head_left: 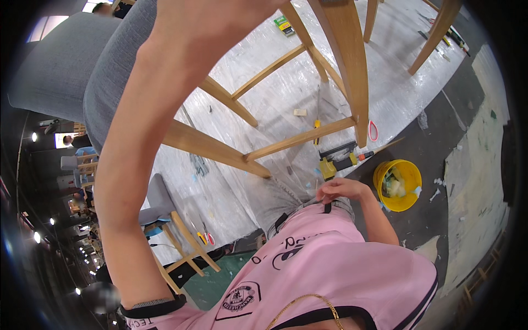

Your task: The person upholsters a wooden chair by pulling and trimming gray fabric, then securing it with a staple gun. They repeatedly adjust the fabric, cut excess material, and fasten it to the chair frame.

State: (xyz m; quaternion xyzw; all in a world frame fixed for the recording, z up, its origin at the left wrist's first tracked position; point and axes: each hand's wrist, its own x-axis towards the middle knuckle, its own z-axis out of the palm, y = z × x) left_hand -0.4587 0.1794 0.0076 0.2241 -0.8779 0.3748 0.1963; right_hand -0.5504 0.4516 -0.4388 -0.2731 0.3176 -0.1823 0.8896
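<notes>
A wooden chair frame stands in front of me, its pale wooden legs (220, 147) joined by stretchers (302, 139). Grey upholstery (113, 82) rises at the upper left, partly behind my left arm. My left hand (220, 14) reaches up to the top edge of the head view, where its fingers are cut off; whatever it touches is hidden. Close to my waist, my right hand (342, 190) has its fingers curled together, with any held thing too small to make out. Just beyond it lies a yellow-and-black clamp (330, 167).
Clear plastic sheeting (225, 203) covers the work surface. On it lie a yellow-handled screwdriver (317, 124), red-handled scissors (373, 131), a small pale block (300, 112) and a green-yellow packet (284, 25). A yellow bucket (379, 182) stands right; another grey chair (157, 199) is at left.
</notes>
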